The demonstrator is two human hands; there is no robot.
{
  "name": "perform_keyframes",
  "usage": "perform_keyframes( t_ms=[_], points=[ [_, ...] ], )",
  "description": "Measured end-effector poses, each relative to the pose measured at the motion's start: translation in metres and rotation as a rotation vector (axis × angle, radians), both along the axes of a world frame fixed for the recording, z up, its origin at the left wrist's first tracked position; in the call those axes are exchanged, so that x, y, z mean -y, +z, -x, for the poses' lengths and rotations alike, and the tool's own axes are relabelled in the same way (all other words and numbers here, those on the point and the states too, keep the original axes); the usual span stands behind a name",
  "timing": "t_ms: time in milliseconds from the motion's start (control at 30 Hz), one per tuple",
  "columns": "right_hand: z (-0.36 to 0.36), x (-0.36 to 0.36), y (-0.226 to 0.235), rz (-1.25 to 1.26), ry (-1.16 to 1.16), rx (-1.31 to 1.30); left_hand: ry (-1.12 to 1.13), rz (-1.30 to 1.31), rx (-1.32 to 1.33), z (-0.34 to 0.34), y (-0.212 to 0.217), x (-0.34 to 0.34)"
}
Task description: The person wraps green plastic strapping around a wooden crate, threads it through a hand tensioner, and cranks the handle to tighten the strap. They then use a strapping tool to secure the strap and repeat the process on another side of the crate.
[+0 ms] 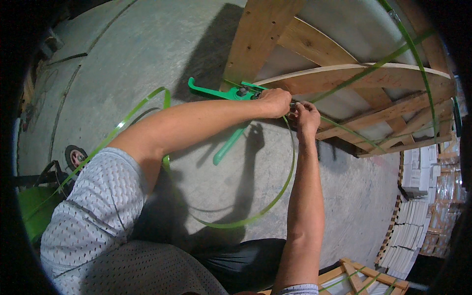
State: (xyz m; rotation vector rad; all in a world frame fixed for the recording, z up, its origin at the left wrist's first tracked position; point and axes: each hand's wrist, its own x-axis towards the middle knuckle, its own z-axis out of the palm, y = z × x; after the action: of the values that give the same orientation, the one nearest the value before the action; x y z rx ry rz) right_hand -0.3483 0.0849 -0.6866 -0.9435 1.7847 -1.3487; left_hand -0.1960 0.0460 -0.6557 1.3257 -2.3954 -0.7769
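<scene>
My left hand (275,102) grips the head of a green strapping tool (231,93) held against the edge of a wooden pallet (344,78). The tool's two green handles stick out to the left and downward. My right hand (306,118) pinches the green plastic strap (275,196) right next to the tool's head. The strap runs over the pallet boards to the upper right and hangs in a loose loop down over the concrete floor between my arms.
Another length of green strap (118,129) curves along the floor at left toward a green wheeled cart (73,157). Stacks of white boxes (418,196) stand at right. A second strapped wooden pallet (364,275) lies at the bottom right.
</scene>
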Motion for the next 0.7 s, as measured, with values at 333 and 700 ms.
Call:
perform_keyframes(
  t_ms=[333, 700],
  points=[
    [-0.014, -0.001, 0.002, -0.082, -0.098, 0.510, 0.001, 0.009, 0.025, -0.003, 0.004, 0.000],
    [-0.022, 0.006, -0.002, -0.103, -0.073, 0.612, -0.032, 0.000, -0.003, -0.003, -0.003, 0.003]
  ],
)
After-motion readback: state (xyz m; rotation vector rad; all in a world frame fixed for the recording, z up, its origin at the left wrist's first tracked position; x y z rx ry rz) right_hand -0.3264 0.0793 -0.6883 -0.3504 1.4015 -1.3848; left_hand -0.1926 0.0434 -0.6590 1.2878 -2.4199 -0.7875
